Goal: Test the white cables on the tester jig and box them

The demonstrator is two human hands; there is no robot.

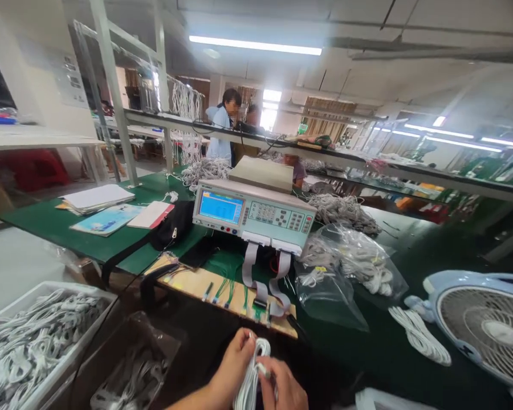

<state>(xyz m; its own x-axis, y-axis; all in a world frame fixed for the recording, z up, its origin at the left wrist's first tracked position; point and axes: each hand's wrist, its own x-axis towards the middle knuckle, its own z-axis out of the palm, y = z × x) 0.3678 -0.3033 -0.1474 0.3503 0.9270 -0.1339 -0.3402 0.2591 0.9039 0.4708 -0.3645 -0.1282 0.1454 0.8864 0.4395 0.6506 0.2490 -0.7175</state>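
Observation:
A coiled white cable [248,384] is held low in the centre of the view, in front of the bench edge. My left hand [235,364] is closed around its upper left side, and a small pale end shows between thumb and forefinger. My right hand [284,387] pinches a white connector [263,370] at the right side of the coil. Just beyond my hands lies a wooden board [235,293] carrying small green circuit boards and wires. Grey ribbon cables run from it to a tester [256,213] with a lit blue screen.
At left stand a white crate [105,296] of cables and a lined box [166,341] holding more. Clear plastic bags [325,285], another cable bundle [421,336] and a blue fan [487,330] occupy the right. Papers [98,196] and a black bag [175,225] lie left. People work beyond.

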